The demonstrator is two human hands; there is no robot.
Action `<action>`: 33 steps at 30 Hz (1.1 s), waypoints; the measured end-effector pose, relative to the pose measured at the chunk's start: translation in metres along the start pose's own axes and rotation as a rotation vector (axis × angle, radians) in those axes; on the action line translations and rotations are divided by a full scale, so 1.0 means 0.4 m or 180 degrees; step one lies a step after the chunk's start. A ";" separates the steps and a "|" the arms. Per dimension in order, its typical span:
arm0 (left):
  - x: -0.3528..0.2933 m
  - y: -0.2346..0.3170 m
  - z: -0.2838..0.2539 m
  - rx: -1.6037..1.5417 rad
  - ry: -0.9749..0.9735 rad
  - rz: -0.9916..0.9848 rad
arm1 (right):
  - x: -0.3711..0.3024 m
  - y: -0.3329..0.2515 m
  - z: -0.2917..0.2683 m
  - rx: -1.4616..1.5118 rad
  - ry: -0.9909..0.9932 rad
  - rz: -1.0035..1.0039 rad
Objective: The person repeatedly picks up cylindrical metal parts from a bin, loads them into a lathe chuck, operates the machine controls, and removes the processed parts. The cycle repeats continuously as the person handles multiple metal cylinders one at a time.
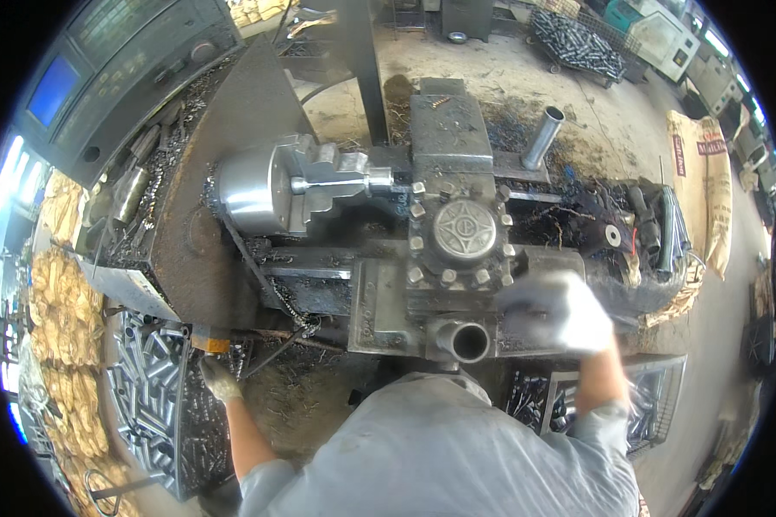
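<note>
My left hand [221, 381], in a pale glove, is low beside an orange block [212, 344] on the machine's front. Its fingers are partly hidden, so their grip does not show. My right hand [567, 315], in a white glove, is smeared by motion at the right of the lathe's tool post [464, 231]; whether it holds anything is unclear. At the left, the chuck [254, 189] has a shiny metal workpiece [379, 178] in its stepped jaws, close to the tool post. A short open tube [469, 342] is on the carriage in front of me.
A bin of cut metal tubes [151, 392] stands at lower left, and a wire basket [655, 401] at lower right. An upright tube [543, 138] rises behind the carriage. Paper sacks [65, 345] line the left. A cart of metal parts [578, 43] stands far back.
</note>
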State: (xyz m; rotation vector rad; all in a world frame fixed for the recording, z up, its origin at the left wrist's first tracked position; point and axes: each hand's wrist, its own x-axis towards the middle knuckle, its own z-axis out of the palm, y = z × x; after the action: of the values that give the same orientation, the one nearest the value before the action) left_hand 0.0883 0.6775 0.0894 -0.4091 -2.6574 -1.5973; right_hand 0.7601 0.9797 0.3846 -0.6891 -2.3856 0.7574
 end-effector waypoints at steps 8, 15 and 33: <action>-0.381 0.255 0.190 -0.0237 -0.2160 0.1064 | 0.626 0.256 0.104 0.0712 -0.1905 0.1636; -0.533 0.796 0.505 0.0553 -0.2416 0.4362 | 0.629 0.516 0.068 0.1171 -0.1402 0.2205; -0.111 1.047 0.572 0.1057 -0.0609 0.4005 | 0.786 0.387 0.198 0.0213 -0.3378 0.2145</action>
State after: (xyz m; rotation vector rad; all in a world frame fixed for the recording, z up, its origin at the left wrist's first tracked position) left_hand 0.2553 1.0528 0.3362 -1.7563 -1.8401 -0.7009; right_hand 0.5298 1.2511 0.3358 -1.3298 -2.9925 1.8377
